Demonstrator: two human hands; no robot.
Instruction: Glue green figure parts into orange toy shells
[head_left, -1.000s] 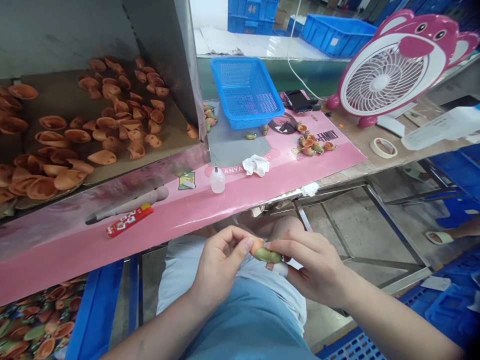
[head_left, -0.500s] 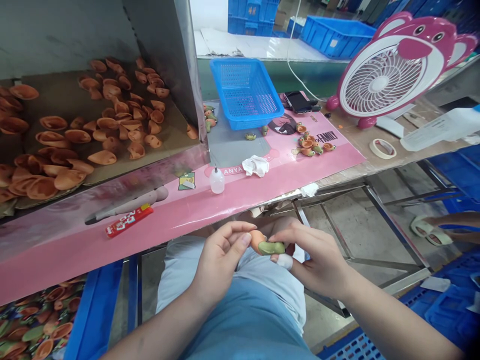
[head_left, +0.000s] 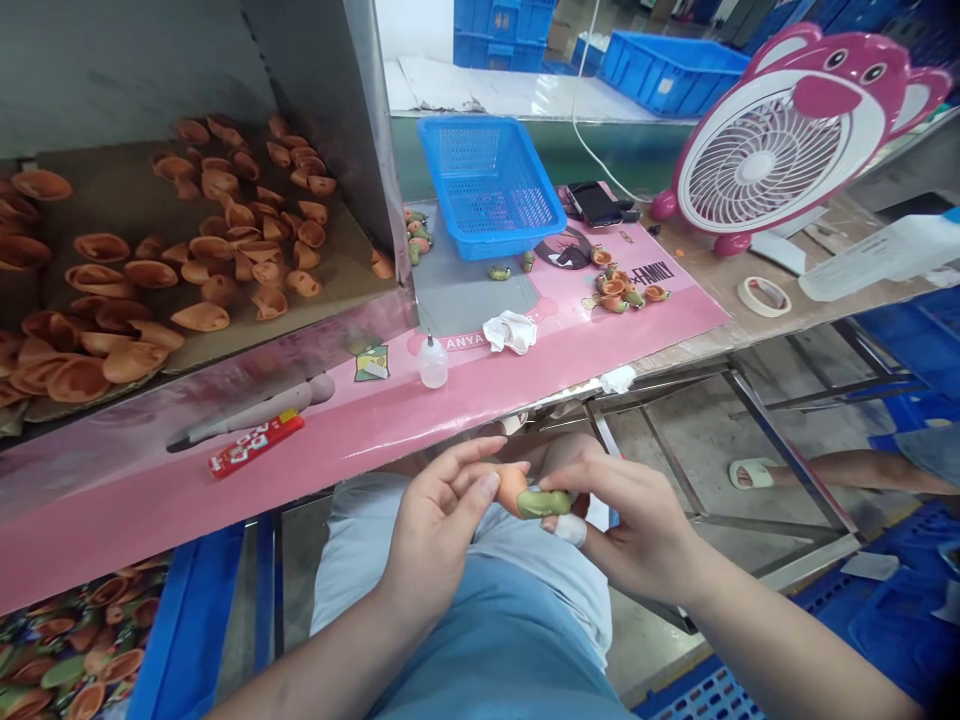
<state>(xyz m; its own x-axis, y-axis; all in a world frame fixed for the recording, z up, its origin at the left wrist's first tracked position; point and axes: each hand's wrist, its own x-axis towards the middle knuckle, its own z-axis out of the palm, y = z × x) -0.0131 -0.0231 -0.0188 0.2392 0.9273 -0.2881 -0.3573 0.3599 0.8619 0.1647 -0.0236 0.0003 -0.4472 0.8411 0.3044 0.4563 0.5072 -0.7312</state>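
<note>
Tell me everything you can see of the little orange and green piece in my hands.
The small piece has a rounded orange part toward the left hand and a longer, smooth green part toward the right hand. It looks like painted ceramic or resin. It lies roughly level, held above the lap. The left hand holds the orange end; the right hand grips the green part, its white-wrapped thumb below. The far side is hidden.

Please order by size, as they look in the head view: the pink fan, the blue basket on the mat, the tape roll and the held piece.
1. Pink fan
2. Blue basket
Unsure: tape roll and orange-green piece, which is nearer the camera and partly covered.
</note>
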